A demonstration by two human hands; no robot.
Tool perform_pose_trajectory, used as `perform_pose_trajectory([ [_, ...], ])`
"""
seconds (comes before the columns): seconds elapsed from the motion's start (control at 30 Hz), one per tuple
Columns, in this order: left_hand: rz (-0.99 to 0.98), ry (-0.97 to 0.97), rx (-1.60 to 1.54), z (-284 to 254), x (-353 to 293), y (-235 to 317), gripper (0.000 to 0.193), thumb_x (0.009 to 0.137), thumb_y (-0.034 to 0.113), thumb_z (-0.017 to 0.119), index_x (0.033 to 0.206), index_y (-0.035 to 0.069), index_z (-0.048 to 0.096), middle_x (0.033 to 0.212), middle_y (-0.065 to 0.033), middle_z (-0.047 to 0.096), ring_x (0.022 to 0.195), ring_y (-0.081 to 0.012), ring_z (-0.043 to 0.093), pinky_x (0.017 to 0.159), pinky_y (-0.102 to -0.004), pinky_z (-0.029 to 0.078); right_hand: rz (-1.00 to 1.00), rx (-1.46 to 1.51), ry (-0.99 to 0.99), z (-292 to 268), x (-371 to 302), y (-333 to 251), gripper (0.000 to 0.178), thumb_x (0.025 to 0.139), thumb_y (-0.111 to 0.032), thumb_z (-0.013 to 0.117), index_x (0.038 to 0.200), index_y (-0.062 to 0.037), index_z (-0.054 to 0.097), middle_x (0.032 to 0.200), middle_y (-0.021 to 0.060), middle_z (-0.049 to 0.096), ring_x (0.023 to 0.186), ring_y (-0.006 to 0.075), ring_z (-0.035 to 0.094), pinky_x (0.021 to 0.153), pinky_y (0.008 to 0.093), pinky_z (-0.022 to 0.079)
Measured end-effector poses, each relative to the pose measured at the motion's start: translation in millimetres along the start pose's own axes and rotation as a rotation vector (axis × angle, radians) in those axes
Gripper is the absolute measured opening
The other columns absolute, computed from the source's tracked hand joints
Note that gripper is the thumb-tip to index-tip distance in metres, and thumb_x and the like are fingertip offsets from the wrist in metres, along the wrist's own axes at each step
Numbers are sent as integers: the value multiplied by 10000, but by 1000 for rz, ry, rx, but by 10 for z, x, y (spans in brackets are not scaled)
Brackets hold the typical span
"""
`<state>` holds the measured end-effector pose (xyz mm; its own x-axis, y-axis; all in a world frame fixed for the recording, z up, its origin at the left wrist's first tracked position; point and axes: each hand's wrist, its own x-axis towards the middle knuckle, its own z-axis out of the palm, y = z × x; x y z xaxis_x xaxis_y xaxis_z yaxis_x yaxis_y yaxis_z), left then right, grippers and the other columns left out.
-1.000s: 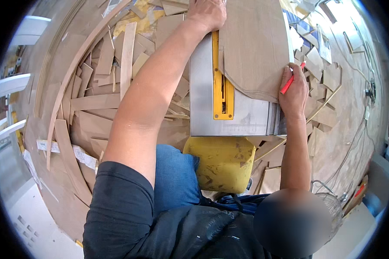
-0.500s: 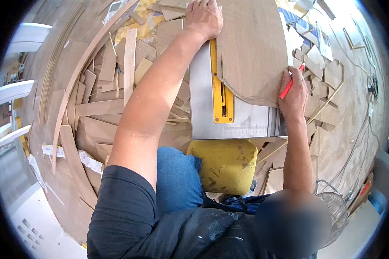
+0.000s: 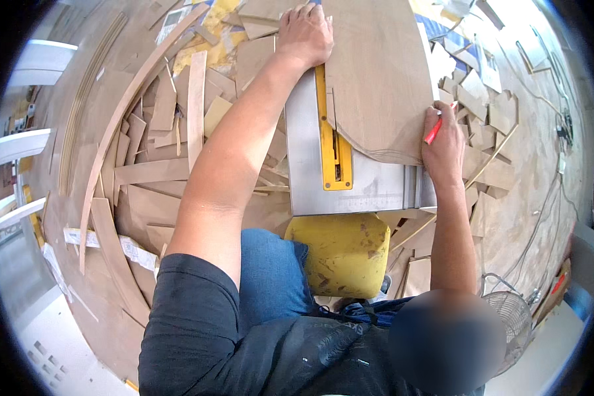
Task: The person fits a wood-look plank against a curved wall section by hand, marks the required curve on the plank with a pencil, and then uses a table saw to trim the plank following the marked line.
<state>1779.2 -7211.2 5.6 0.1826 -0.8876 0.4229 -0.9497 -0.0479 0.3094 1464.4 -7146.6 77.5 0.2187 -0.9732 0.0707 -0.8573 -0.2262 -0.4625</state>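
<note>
A large wooden board with a curved, wavy near edge lies on the grey metal table of a table saw. Its curved edge passes beside the yellow throat plate, where the slot shows; the blade itself I cannot make out. My left hand reaches far forward and grips the board's left edge, fingers bent over it. At the near right corner my right hand is closed on the board's edge. A red pen-like marker is tucked between its fingers.
Wooden offcuts are heaped left of the saw, and more scraps lie to the right. A yellow stool-like seat stands in front of me. Cables trail over the floor at right, near a round wire-caged fan.
The view has shifted slightly. Both hands keep their hold on the board, with the marker still in the right one; the board sits nearly the same over the saw.
</note>
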Motion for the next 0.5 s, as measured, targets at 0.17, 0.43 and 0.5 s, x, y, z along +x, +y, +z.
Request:
perform_pose_trajectory([
  [0.17,-125,-134,-58,2,82,-14,538,1078,355,382,1488,11,433,1417,-218,589,1354,-361,520,1180,-511,306,147,-53,-75,-203,94,-308,363,1071,-270,431,1211,12,611,1047,331,690,1038,518,647,908,583,491],
  [0.43,-641,-441,-667,25,805,-834,1095,852,758,667,1561,-26,381,1584,-335,372,1502,-391,354,1148,-581,386,-96,81,-137,-897,-1137,-69,296,1053,-172,520,1253,46,544,1017,352,648,977,542,638,791,554,511],
  [0.5,-687,-586,-986,42,804,-755,1099,821,748,719,1538,-32,426,1620,-299,340,1522,-353,328,1141,-624,358,6,82,-199,-1098,-1675,4,359,1056,-179,527,1331,52,541,1056,339,668,1006,504,669,830,506,528],
])
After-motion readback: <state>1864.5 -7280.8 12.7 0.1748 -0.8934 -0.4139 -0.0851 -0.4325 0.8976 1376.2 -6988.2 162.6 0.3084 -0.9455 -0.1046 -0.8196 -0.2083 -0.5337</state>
